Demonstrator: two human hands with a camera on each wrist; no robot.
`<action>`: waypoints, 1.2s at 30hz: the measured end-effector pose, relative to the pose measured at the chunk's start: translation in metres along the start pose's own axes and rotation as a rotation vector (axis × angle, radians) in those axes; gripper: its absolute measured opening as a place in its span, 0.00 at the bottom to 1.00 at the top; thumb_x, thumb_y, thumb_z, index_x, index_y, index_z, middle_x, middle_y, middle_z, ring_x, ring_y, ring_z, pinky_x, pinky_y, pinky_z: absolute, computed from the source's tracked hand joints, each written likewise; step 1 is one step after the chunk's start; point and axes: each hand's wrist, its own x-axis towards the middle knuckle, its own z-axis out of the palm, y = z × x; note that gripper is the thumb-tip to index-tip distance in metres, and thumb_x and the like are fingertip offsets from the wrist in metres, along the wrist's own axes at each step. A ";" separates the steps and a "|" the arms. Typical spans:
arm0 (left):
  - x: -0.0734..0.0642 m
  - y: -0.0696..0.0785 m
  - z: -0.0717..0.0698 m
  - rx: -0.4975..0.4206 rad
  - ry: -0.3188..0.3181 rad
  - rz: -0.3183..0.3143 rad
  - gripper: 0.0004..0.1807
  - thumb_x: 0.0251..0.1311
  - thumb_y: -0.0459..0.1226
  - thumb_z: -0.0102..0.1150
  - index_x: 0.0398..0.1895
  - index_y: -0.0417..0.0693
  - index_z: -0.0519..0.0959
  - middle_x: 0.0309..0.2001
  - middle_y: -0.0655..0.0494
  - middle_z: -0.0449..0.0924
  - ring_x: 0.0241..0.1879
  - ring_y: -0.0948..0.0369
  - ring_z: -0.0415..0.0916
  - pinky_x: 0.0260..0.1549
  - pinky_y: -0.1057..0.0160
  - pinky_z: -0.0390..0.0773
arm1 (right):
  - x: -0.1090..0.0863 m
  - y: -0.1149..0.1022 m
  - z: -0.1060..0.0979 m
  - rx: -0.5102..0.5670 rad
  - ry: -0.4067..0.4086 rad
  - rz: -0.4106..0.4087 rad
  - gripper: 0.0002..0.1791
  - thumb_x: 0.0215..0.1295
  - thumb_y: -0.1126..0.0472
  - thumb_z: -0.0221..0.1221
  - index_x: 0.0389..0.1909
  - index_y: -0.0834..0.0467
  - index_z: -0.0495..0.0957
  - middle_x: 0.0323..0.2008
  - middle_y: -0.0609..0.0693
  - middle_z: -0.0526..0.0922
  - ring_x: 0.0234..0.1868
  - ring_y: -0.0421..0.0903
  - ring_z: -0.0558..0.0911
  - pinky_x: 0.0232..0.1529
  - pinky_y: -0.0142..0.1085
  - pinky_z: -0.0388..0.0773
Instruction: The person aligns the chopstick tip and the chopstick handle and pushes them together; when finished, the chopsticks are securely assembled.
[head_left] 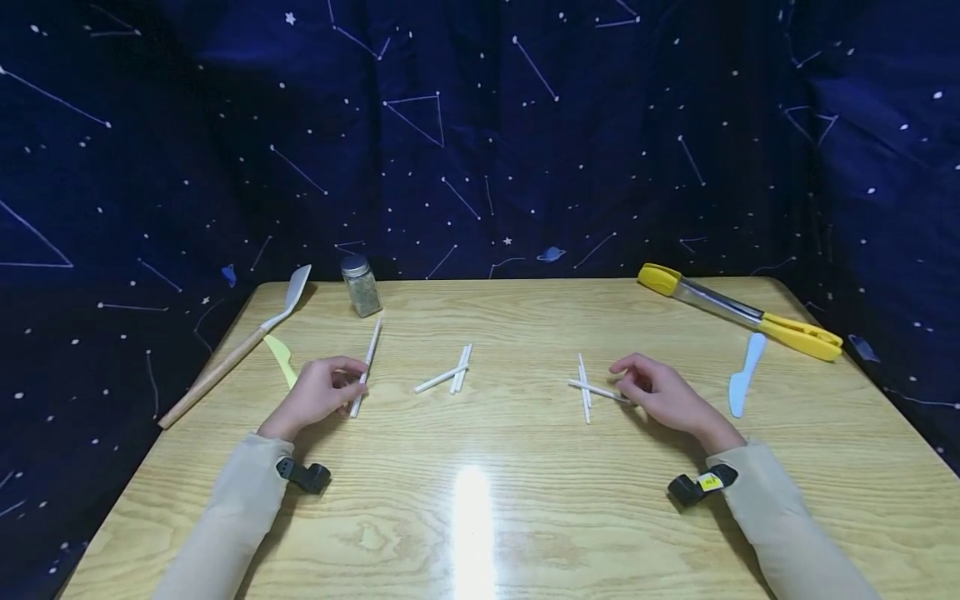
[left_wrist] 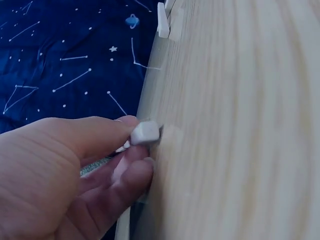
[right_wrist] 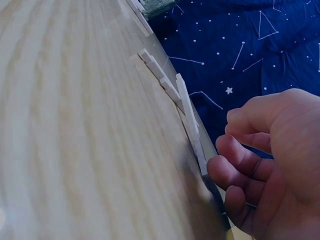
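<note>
My left hand (head_left: 321,389) pinches a thin white stick (head_left: 372,343) between thumb and fingers at the left of the table. In the left wrist view the blunt end of that stick (left_wrist: 145,133) shows at the fingertips. My right hand (head_left: 660,394) hovers with loosely curled fingers at the near end of another white stick (head_left: 592,387), which lies across a pair of upright-running sticks (head_left: 584,404). The right wrist view shows the fingers beside this crossing stick (right_wrist: 191,125), not wrapped round it. Between the hands, one white stick (head_left: 438,380) leans over two more (head_left: 459,377).
At the left lie a wooden-handled spatula (head_left: 232,356) and a yellow spreader (head_left: 281,354), with a lidded jar (head_left: 362,287) behind. At the right are yellow tongs (head_left: 738,312) and a blue spreader (head_left: 745,379). A dark starry curtain (head_left: 480,167) hangs past the table's far edge.
</note>
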 end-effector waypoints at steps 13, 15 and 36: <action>0.002 -0.003 0.000 0.097 0.034 0.004 0.10 0.56 0.30 0.64 0.41 0.34 0.81 0.29 0.49 0.79 0.22 0.66 0.71 0.17 0.69 0.72 | 0.001 -0.002 0.002 -0.013 -0.004 -0.001 0.11 0.68 0.66 0.55 0.49 0.65 0.75 0.27 0.48 0.73 0.27 0.36 0.70 0.29 0.30 0.67; 0.004 -0.003 0.000 0.097 0.040 0.000 0.11 0.58 0.31 0.62 0.42 0.34 0.80 0.28 0.49 0.79 0.22 0.66 0.70 0.17 0.69 0.71 | 0.001 0.000 0.002 -0.007 -0.005 -0.001 0.11 0.68 0.65 0.55 0.49 0.64 0.75 0.26 0.48 0.72 0.26 0.37 0.69 0.28 0.30 0.67; 0.012 0.016 0.021 0.155 0.144 0.125 0.05 0.60 0.31 0.58 0.37 0.38 0.80 0.26 0.54 0.70 0.25 0.62 0.65 0.25 0.67 0.67 | 0.001 0.001 0.008 -0.005 0.026 0.020 0.09 0.66 0.63 0.59 0.45 0.60 0.78 0.20 0.45 0.64 0.21 0.38 0.64 0.26 0.32 0.62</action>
